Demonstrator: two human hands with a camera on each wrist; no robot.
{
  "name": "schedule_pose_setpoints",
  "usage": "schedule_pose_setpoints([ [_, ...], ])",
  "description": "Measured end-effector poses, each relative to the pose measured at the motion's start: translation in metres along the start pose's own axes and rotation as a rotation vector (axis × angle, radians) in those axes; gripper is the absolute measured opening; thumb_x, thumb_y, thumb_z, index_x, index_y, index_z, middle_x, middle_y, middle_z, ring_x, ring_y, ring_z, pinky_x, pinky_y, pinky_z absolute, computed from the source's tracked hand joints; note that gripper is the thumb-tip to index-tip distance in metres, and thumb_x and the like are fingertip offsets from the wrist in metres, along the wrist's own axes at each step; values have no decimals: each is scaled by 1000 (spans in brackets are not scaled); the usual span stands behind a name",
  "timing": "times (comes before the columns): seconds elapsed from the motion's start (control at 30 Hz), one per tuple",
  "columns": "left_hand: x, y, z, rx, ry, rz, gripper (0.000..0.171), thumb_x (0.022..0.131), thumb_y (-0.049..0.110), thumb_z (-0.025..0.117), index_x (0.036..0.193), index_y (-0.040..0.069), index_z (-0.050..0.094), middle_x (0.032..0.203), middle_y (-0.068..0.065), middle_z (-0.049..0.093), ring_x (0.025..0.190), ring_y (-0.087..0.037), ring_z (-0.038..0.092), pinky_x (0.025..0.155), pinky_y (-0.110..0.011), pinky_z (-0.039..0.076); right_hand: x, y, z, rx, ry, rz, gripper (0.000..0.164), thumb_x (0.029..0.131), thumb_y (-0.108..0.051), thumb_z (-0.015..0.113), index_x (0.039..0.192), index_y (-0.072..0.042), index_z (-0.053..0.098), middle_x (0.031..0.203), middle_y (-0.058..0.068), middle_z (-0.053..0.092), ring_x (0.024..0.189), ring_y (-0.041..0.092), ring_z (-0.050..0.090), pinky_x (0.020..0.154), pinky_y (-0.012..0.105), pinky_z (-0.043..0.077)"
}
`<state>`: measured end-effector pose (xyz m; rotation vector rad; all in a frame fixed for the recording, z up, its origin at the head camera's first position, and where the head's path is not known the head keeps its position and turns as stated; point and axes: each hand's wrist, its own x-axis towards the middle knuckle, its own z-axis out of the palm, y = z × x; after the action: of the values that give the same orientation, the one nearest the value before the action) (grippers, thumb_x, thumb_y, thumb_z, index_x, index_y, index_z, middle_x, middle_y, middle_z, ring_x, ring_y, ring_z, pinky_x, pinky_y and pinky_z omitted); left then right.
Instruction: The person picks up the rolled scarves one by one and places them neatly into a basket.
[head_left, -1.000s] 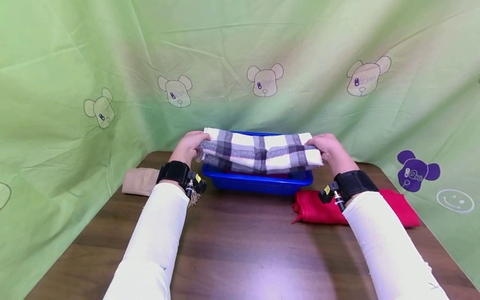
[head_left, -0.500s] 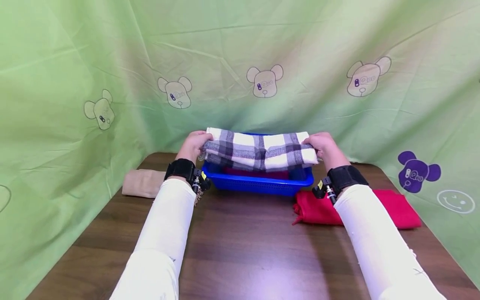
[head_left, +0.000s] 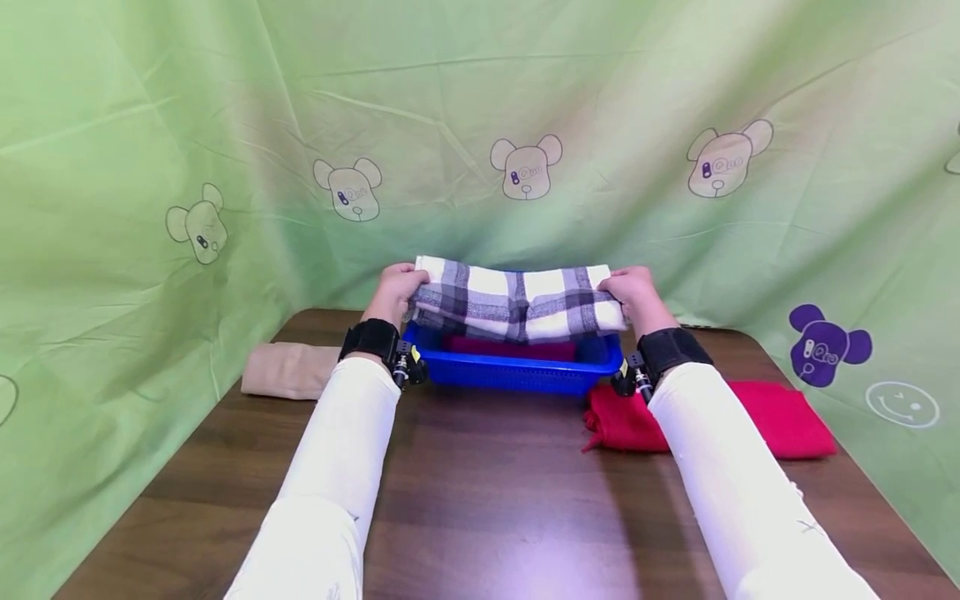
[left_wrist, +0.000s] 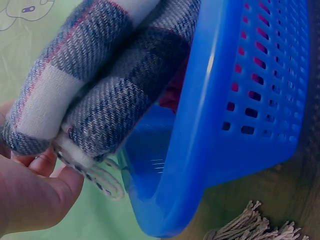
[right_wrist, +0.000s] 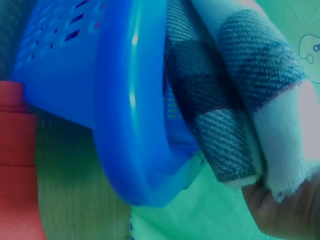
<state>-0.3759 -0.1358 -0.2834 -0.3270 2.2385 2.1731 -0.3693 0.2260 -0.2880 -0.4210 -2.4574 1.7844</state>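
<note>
A folded plaid scarf in white, grey and black stretches between both hands over a blue plastic basket. My left hand grips its left end; the left wrist view shows the thumb by its fringe. At the other end, my right hand pinches the fold, and the right wrist view shows that hand under the cloth's edge. The scarf hangs across the basket's opening and sags slightly in the middle. Inside the basket lies a dark red cloth, partly hidden beneath the scarf.
On the brown table, a folded beige cloth lies left of the basket, with tan fringe near it. A folded red cloth with fringe lies to the right, partly behind the right sleeve. A green printed curtain surrounds the table.
Both hands have moved slightly inward with the scarf, and it spans a little less width. More of the red cloth in the basket shows below it.
</note>
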Motion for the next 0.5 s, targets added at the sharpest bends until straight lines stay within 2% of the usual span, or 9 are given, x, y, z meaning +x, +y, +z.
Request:
schedule_pose_setpoints([
  [0.17, 4, -1, 4, 3, 14, -3, 40, 86, 0, 59, 125, 0, 60, 96, -4, 57, 80, -14, 53, 70, -24, 49, 2, -2, 0, -5, 6, 6, 52, 85, 3, 59, 135, 9, 49, 127, 19, 51, 81, 16, 53, 65, 20, 52],
  [0.5, 8, -6, 6, -7, 31, -18, 40, 86, -1, 59, 126, 2, 60, 101, -5, 58, 82, -14, 54, 72, -25, 50, 3, 1, 6, -61, 70, 7, 49, 84, 1, 60, 133, 7, 53, 130, 19, 50, 94, 20, 52, 68, 22, 49],
])
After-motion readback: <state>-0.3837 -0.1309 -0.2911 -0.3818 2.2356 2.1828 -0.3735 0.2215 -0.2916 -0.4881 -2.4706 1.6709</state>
